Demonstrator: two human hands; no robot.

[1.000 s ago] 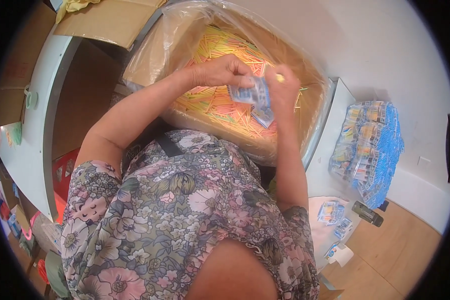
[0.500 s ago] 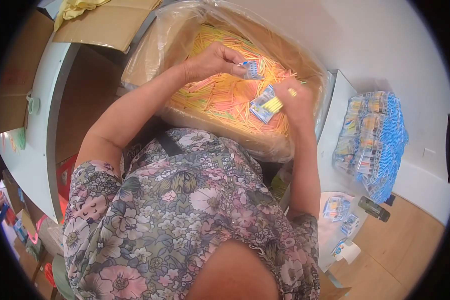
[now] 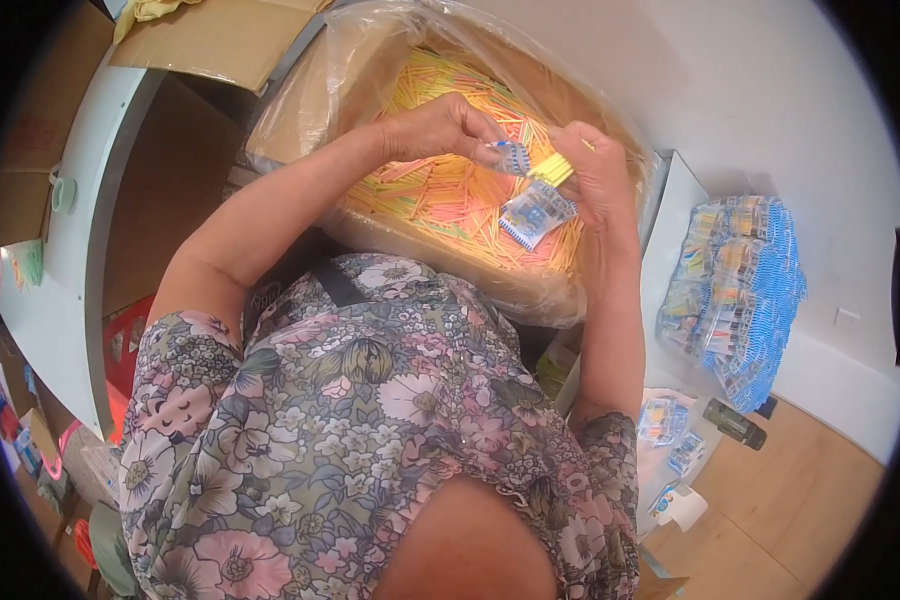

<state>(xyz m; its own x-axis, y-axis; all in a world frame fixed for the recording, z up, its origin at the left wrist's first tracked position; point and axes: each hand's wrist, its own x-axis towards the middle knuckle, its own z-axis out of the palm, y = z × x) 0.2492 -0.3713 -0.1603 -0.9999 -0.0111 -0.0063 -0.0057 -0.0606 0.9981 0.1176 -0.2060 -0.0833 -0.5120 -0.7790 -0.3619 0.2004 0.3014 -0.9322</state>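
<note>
yellow sticks, grasped by right hand, striped packet, seemingly pinched by left hand

Packing workroom; stick-filled carton

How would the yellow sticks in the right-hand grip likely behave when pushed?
The yellow sticks look straight and slender, so they are probably fairly stiff and light. Bunched together with no band visible, they may slide or fan apart.

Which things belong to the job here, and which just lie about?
In use:
small blue-patterned plastic packet, left hand
thin yellow sticks, right hand
plastic-lined brown cardboard box of multicoloured sticks

Apparently lying about:
crumpled yellow cloth
dark-green oblong object
</note>
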